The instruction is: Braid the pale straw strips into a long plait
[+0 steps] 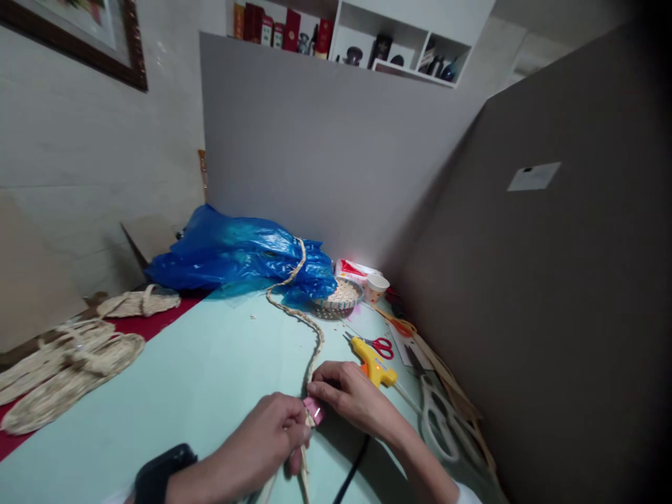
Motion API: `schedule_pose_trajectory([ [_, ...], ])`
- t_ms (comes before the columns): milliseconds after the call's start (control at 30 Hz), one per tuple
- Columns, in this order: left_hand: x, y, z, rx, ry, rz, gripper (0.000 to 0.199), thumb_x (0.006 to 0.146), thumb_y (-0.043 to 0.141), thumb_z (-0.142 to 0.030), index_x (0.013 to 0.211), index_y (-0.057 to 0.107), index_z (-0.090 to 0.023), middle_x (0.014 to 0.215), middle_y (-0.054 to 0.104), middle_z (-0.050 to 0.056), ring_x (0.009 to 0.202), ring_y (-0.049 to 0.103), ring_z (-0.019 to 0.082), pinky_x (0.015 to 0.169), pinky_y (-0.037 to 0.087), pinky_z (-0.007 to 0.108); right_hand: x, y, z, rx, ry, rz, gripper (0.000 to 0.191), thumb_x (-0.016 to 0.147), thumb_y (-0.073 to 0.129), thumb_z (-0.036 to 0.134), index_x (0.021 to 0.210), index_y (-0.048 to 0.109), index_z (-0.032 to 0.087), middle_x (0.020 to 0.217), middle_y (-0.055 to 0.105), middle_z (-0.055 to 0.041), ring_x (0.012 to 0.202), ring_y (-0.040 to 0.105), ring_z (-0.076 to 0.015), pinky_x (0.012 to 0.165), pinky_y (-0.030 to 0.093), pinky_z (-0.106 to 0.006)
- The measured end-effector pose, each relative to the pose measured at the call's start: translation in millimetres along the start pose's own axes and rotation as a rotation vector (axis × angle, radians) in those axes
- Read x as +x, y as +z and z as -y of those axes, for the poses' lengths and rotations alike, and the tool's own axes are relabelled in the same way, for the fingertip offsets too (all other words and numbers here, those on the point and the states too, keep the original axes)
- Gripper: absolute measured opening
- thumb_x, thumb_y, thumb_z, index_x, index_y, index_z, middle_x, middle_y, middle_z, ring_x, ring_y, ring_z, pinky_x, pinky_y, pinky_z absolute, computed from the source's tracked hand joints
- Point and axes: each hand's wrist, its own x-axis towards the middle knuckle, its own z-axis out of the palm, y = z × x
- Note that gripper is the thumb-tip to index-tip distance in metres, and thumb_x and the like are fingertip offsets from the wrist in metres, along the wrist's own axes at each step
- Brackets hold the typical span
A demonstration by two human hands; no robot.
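Observation:
A long braided straw cord (pixel 318 338) runs from the blue plastic bag (pixel 246 248) down the pale green table to my hands. My left hand (pixel 276 430) is closed on the cord's near end, where loose strands hang down. A pink clip (pixel 314 411) sits on the cord between my hands. My right hand (pixel 349 395) pinches the braid just above the clip, thumb and index finger together. Beside my right hand lie a yellow glue gun (pixel 374 362) and small red-handled scissors (pixel 382 347).
Woven straw sandals (pixel 73 378) lie at the left on red cloth. Toward the back right are a woven basket (pixel 341 297) and a paper cup (pixel 376 287). Large white-handled scissors (pixel 438 420) lie at the right, beside a grey partition (pixel 525 294).

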Motion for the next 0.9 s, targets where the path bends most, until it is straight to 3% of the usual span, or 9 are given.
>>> schedule_pose_trajectory([
  [133, -2, 6.5, 4, 0.011, 0.0, -0.053, 0.008, 0.065, 0.05, -0.029, 0.061, 0.053, -0.024, 0.045, 0.055, -0.005, 0.049, 0.057, 0.018, 0.061, 0.046, 0.03, 2, 4, -4, 0.006, 0.008, -0.003, 0.029, 0.088, 0.056, 0.038, 0.07, 0.065, 0.017, 0.07, 0.064, -0.0032, 0.068, 0.054, -0.0164, 0.064, 0.035, -0.027],
  [267, 1, 10.9, 10, 0.006, -0.009, -0.07, 0.006, 0.064, 0.05, -0.026, 0.059, 0.054, -0.024, 0.044, 0.054, -0.004, 0.05, 0.059, 0.019, 0.056, 0.046, 0.029, 3, 8, -10, 0.075, 0.04, -0.017, 0.03, 0.087, 0.056, 0.045, 0.078, 0.063, 0.018, 0.068, 0.065, -0.0047, 0.065, 0.056, -0.0185, 0.062, 0.039, -0.028],
  [433, 2, 10.7, 7, 0.007, -0.04, -0.082, 0.003, 0.059, 0.051, -0.024, 0.057, 0.053, -0.025, 0.044, 0.054, -0.004, 0.051, 0.061, 0.02, 0.055, 0.044, 0.028, 6, 7, -10, 0.075, 0.008, 0.007, 0.035, 0.091, 0.049, 0.05, 0.084, 0.064, 0.02, 0.077, 0.069, -0.007, 0.072, 0.06, -0.0217, 0.069, 0.043, -0.031],
  [533, 0, 9.3, 3, 0.013, -0.042, -0.085, 0.004, 0.059, 0.051, -0.029, 0.059, 0.052, -0.025, 0.042, 0.052, -0.004, 0.049, 0.059, 0.02, 0.054, 0.043, 0.029, 5, 5, -8, 0.087, -0.012, 0.011, 0.035, 0.093, 0.045, 0.045, 0.093, 0.071, 0.02, 0.089, 0.072, -0.0084, 0.084, 0.063, -0.0242, 0.079, 0.045, -0.033],
  [700, -1, 8.8, 2, 0.055, -0.013, -0.032, 0.016, 0.064, 0.05, -0.04, 0.059, 0.048, -0.026, 0.045, 0.052, -0.004, 0.049, 0.055, 0.018, 0.061, 0.044, 0.03, 1, -3, -8, 0.159, -0.06, 0.081, 0.034, 0.081, 0.052, 0.025, 0.102, 0.078, 0.023, 0.111, 0.074, -0.0061, 0.105, 0.066, -0.0252, 0.094, 0.045, -0.032],
  [900, -5, 10.8, 1, 0.118, -0.031, 0.023, 0.026, 0.07, 0.052, -0.049, 0.059, 0.044, -0.027, 0.046, 0.048, -0.005, 0.053, 0.052, 0.018, 0.062, 0.041, 0.029, -3, -15, -9, 0.282, 0.021, 0.176, 0.026, 0.079, 0.054, 0.026, 0.09, 0.076, 0.02, 0.087, 0.073, -0.0031, 0.082, 0.062, -0.0201, 0.079, 0.046, -0.029],
])
